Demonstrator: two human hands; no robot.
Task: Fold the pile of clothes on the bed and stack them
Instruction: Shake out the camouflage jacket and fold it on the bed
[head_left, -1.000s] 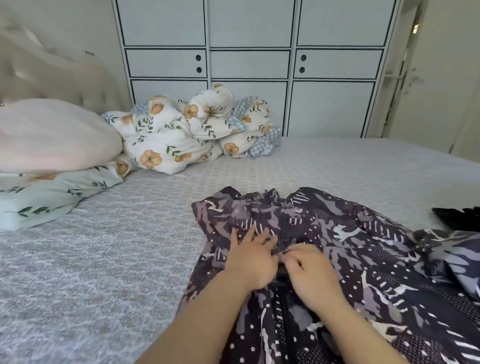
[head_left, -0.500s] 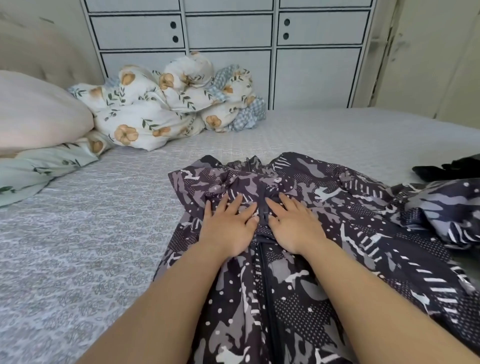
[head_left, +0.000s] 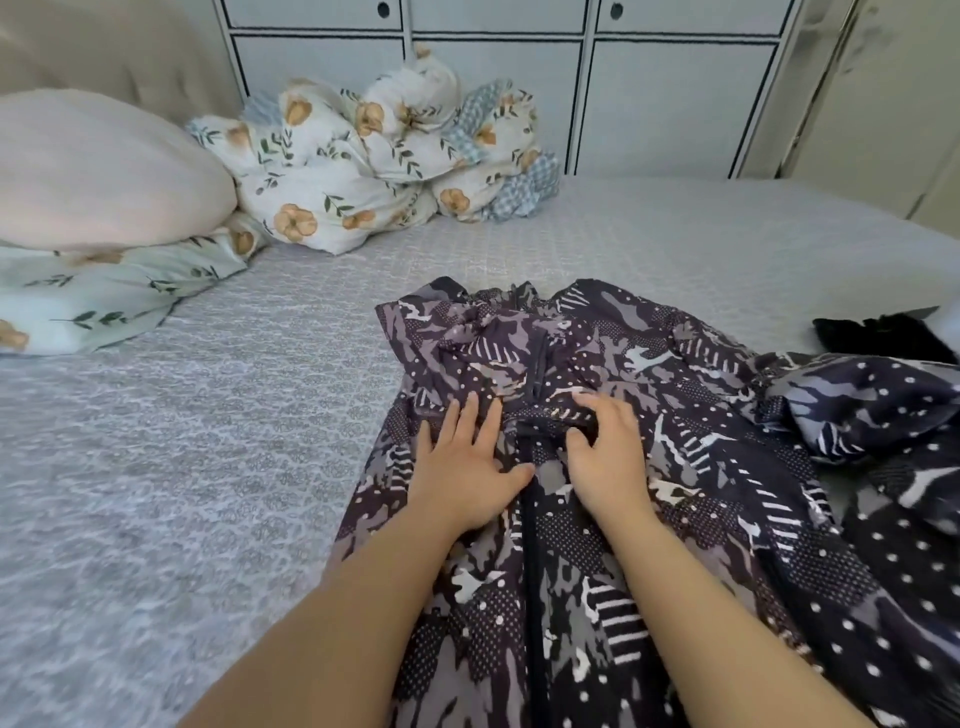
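The patterned garment (head_left: 597, 519) is lying spread on the bed (head_left: 208, 467), with the left hand (head_left: 465, 467) pressing flat on it, fingers straight, just left of its zipper (head_left: 532, 519). The right hand (head_left: 605, 452) is curling its fingers around a fold of the garment just right of the zipper. Beyond the garment, a floral duvet (head_left: 374, 156) is lying bunched against the white cabinets (head_left: 649, 104), and a pink pillow (head_left: 98, 171) is resting to the duvet's left.

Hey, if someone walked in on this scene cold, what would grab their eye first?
Most likely the dark patterned garment spread on the grey bedspread in the near centre, with the left hand lying flat on it and the right hand curling its fingers into the fabric beside the zip. Next, the bundled floral duvet at the far side, beside a pink pillow on the left.
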